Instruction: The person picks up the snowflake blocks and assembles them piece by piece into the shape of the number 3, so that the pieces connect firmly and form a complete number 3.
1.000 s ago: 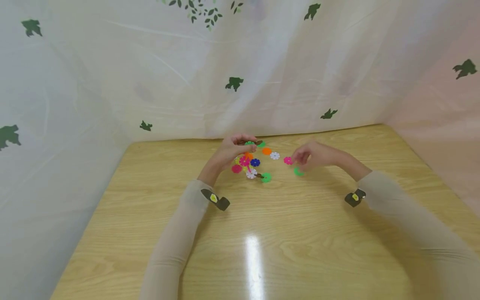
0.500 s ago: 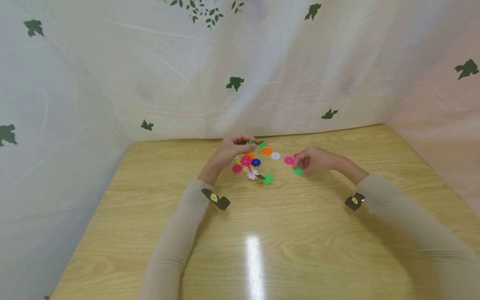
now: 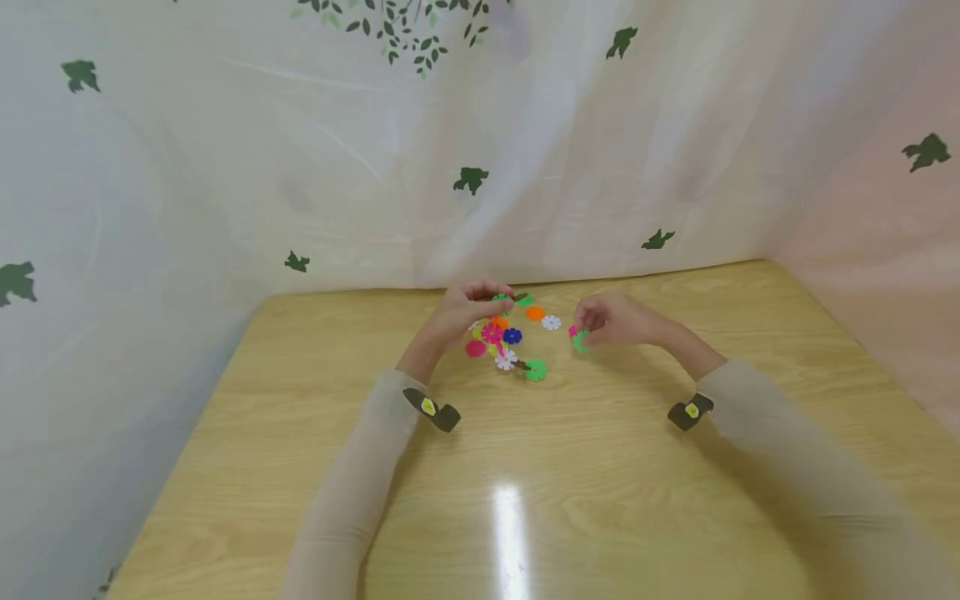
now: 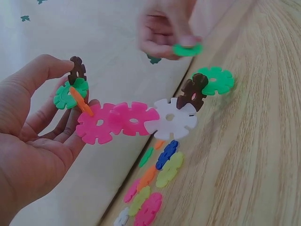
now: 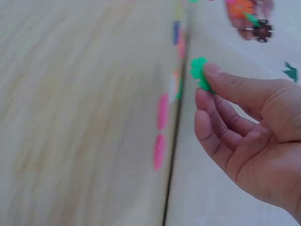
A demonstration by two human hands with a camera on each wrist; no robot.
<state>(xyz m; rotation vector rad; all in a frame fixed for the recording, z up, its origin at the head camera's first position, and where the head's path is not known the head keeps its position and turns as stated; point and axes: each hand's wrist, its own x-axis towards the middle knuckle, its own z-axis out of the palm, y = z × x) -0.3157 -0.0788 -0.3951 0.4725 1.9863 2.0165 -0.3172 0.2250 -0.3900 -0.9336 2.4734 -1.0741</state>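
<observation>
My left hand (image 4: 33, 122) holds one end of a chain of flower-shaped plastic discs, thumb and fingers around a brown disc (image 4: 77, 69) and a green one (image 4: 70, 93). From there the chain runs through an orange disc, two pink discs (image 4: 134, 119) and a white disc (image 4: 170, 118) to a brown and a green disc (image 4: 214, 80) at its far end. The chain hangs in the air over the table. Off to its right, my right hand (image 5: 254, 117) pinches a separate green disc (image 5: 199, 73) between thumb and fingertip.
Several loose discs lie on the wooden table (image 3: 600, 467) beneath the chain, among them a blue one (image 4: 167, 154). A white disc (image 3: 551, 322) and an orange disc (image 3: 535, 313) lie between the hands. A patterned curtain (image 3: 405, 167) closes off the table's back edge.
My right hand has moved left, toward the chain, carrying the green disc. The left hand and its chain stay nearly still; the head view has tilted up slightly.
</observation>
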